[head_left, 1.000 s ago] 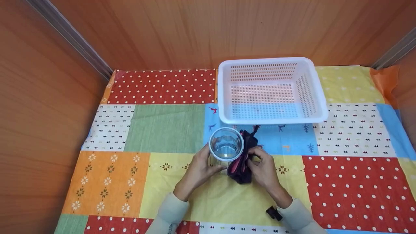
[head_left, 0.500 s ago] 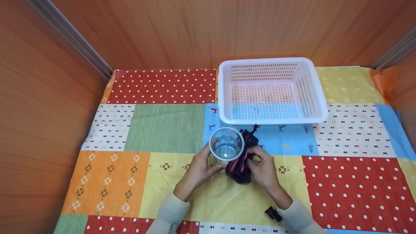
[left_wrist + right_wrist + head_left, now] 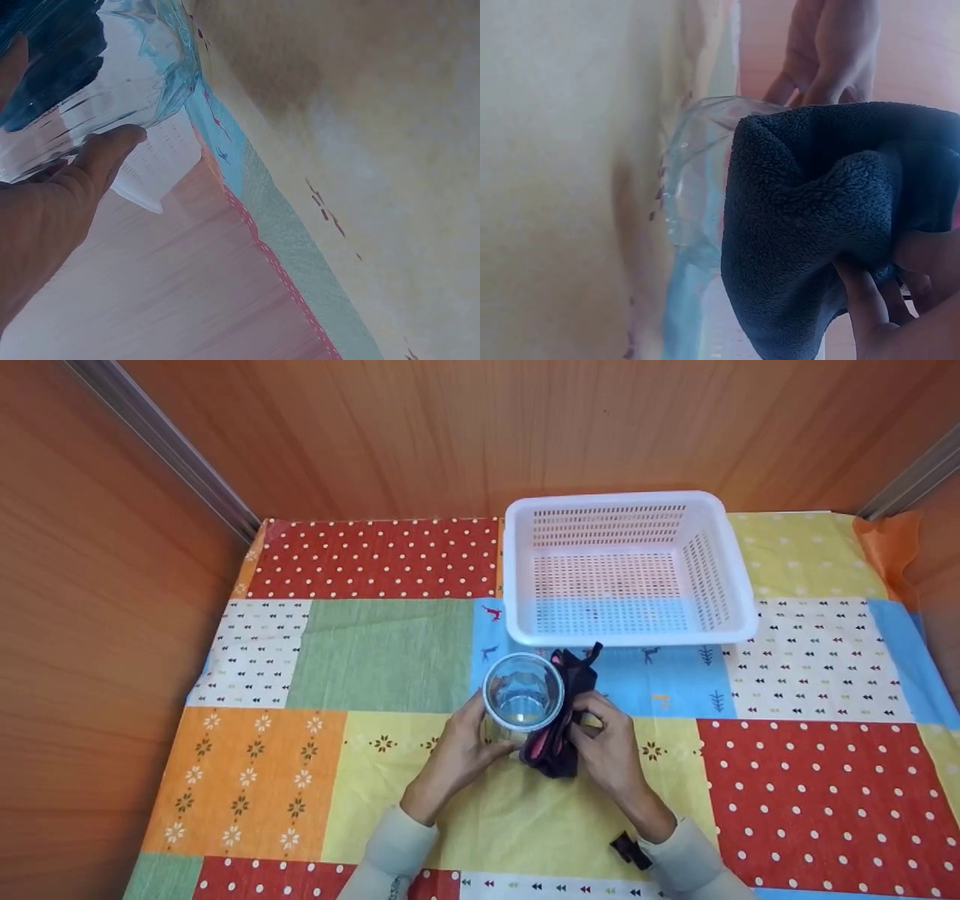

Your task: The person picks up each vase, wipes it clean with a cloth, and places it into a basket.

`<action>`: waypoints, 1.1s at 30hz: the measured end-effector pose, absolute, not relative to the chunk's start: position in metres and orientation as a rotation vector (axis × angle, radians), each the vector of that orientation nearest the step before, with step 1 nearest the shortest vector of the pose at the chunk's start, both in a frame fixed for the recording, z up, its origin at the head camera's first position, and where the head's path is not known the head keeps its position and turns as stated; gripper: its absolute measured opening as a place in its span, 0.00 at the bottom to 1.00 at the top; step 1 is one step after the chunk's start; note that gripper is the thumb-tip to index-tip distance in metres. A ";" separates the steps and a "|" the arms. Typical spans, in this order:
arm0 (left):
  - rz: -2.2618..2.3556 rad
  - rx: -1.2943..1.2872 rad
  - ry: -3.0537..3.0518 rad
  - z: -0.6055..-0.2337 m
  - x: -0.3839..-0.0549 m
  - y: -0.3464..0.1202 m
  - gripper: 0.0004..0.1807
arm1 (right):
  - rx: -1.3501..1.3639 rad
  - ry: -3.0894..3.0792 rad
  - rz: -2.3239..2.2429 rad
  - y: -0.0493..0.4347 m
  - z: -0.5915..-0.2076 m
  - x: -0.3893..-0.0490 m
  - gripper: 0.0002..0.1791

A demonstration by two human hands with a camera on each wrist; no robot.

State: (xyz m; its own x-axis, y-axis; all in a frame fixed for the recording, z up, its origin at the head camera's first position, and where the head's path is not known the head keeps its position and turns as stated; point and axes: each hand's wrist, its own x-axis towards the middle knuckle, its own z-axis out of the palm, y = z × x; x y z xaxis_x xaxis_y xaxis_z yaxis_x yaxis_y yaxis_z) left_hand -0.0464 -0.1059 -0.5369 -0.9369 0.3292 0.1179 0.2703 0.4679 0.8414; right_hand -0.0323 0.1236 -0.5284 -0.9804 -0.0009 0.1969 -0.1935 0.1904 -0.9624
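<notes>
A clear glass stands upright, mouth up, at the middle of the table. My left hand grips its left side, the thumb toward the near side. Against the glass's right side lies a dark, fuzzy cloth, bunched in folds with a pinkish part showing in the head view. My right hand pinches this cloth from the right. In the right wrist view the cloth hides much of the glass and part of my right fingers. Through the glass wall, the left wrist view shows the dark cloth.
Behind the glass sits a white perforated plastic basket, with nothing visible inside. A patchwork cloth covers the table. Wooden panels rise at the back and sides. A small dark strap-like piece lies by my right cuff.
The cloth has shifted slightly down and left, then away from me along the glass's right side, with its folds changing. The glass and my left hand stay almost in place.
</notes>
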 end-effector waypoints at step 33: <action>1.531 0.550 2.642 -0.540 -0.045 -0.104 0.52 | 0.169 -2.311 1.914 0.124 -0.526 -0.033 0.13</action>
State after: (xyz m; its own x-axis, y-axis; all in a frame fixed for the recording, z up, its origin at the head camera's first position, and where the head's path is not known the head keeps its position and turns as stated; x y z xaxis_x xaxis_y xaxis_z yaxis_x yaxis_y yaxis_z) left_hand -0.0454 -0.1039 -0.5400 -0.9364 0.3210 0.1416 0.2824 0.4503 0.8470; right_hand -0.0326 0.1237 -0.5255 -0.9845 0.0005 0.1755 -0.1723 0.1864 -0.9672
